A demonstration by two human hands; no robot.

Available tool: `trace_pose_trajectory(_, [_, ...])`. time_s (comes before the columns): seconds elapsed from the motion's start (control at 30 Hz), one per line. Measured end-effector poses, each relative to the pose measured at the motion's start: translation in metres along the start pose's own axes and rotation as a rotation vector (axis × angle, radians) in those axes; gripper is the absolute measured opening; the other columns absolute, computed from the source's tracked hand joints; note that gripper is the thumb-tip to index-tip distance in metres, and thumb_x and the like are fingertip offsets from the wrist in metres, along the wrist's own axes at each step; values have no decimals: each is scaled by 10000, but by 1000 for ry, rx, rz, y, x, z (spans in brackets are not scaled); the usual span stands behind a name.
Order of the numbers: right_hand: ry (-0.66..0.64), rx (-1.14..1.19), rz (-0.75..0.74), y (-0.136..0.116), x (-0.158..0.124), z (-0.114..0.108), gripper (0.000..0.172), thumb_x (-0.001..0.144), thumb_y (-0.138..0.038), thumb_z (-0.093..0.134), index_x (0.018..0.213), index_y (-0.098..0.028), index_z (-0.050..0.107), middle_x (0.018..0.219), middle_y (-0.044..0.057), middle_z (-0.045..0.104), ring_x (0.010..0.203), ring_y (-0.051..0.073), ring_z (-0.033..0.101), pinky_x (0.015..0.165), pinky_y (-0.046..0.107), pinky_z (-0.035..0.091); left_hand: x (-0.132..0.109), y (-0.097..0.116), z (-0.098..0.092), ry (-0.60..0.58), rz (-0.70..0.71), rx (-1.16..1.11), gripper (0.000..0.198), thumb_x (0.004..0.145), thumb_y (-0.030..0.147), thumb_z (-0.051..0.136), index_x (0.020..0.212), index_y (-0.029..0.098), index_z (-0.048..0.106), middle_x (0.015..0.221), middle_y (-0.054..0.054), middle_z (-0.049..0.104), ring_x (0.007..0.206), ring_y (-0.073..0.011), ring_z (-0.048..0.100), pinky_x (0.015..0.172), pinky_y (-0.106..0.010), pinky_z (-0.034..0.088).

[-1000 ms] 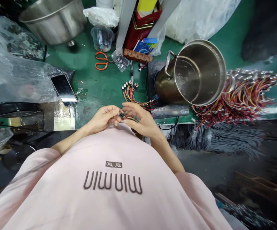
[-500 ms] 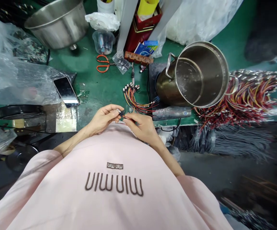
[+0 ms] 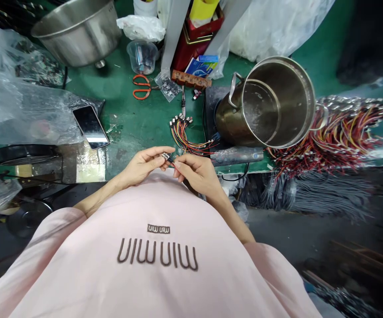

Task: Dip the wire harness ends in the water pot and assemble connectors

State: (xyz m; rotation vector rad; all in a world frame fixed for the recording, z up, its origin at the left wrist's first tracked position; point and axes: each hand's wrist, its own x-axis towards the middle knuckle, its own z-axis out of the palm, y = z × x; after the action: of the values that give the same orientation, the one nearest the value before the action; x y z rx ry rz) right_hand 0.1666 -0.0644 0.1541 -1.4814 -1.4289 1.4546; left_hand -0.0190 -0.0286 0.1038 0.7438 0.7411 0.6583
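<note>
Close in front of my chest, at the green table's near edge, my left hand (image 3: 144, 166) pinches a small silvery connector (image 3: 166, 156) between thumb and fingers. My right hand (image 3: 198, 173) meets it from the right, its fingertips closed on the dark wired end of the same piece, a black and red cable (image 3: 172, 163). Just beyond my hands lies a small bundle of red, yellow and black wires (image 3: 186, 140) with metal plugs at its far end. The fingers partly hide the held piece.
A large metal pot (image 3: 264, 106) stands right of centre, beside a big wire heap (image 3: 343, 132). Orange-handled scissors (image 3: 141, 87), a phone (image 3: 91, 126) and a steel bowl (image 3: 78, 33) lie to the left. A black spool (image 3: 22, 154) is at the far left.
My right hand's fingers have shifted and curled differently around the cable, and its red part shows more. The left fingers have moved slightly on the connector.
</note>
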Motion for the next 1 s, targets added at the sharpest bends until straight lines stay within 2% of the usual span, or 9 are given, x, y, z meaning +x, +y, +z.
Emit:
trace_pose_trajectory(0.17, [98, -205, -106, 3, -3, 4, 111, 865, -207, 525, 827, -180, 626, 713, -1, 666, 612, 110, 604, 592, 230, 475, 0, 0, -1, 4, 28, 17, 391, 776, 399, 749, 1114, 204, 726, 798, -24, 682, 728, -104, 592, 765, -238, 470])
trace_pose_trajectory(0.33, [149, -358, -194, 3, -2, 6, 83, 807, -160, 542, 752, -191, 595, 673, -18, 633, 600, 107, 571, 603, 232, 453, -2, -1, 0, -1, 6, 39, 396, 774, 410, 747, 1101, 187, 730, 761, -20, 670, 714, -108, 590, 761, -238, 470])
trace_pose_trajectory(0.6, [164, -425, -244, -1, -1, 11, 110, 805, -163, 533, 706, -197, 571, 646, -21, 627, 572, 101, 542, 562, 219, 412, -4, -9, 1, -4, 19, 36, 405, 799, 445, 712, 1113, 189, 720, 767, -23, 680, 727, -115, 613, 763, -233, 480])
trace_pose_trajectory(0.83, [150, -368, -279, -2, -3, 9, 83, 834, -150, 532, 784, -199, 578, 717, -16, 644, 613, 103, 574, 606, 224, 448, -6, -6, -1, -29, 67, 77, 416, 809, 431, 706, 1167, 220, 700, 931, -42, 714, 847, -131, 642, 873, -256, 478])
trace_pose_trajectory(1.0, [180, -387, -326, -5, -7, 6, 97, 840, -122, 534, 812, -201, 583, 754, -16, 656, 669, 111, 610, 652, 229, 471, -7, -2, 0, -35, 65, 122, 401, 816, 417, 701, 1169, 227, 701, 1001, -53, 719, 884, -140, 649, 896, -273, 478])
